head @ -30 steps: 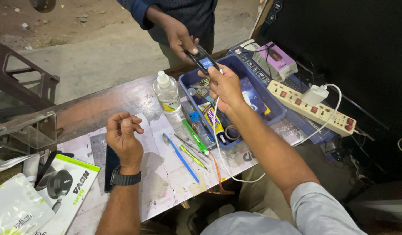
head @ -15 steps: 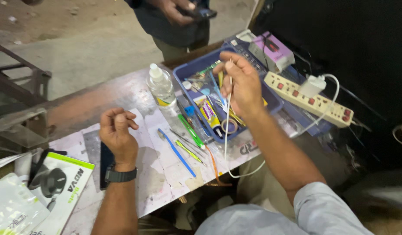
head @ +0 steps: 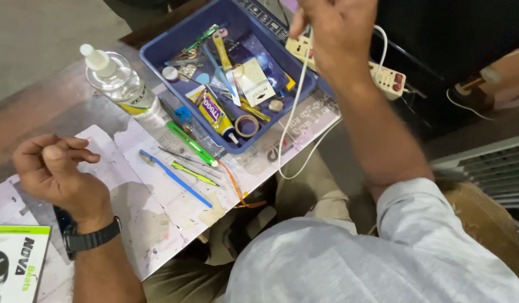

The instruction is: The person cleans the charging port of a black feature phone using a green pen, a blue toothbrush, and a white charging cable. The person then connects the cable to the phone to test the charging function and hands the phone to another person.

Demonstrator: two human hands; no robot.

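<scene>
Paper sheets cover your worktop (head: pixel 158 196). Near its left edge your left hand (head: pixel 54 168) is curled into a loose fist, holding nothing you can see. Further along lie a clear bottle (head: pixel 122 84), a blue tool (head: pixel 175 178) and a blue tray (head: pixel 181 42). Above the tray, your right hand (head: pixel 335 31) pinches a white cable (head: pixel 290 120) hanging past the near edge.

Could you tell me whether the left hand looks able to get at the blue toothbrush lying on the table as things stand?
Probably yes. The left hand hangs loosely closed over the table, and the blue toothbrush lies in the open just beside it, nothing between them. The right hand is busy with the white cable.
</scene>
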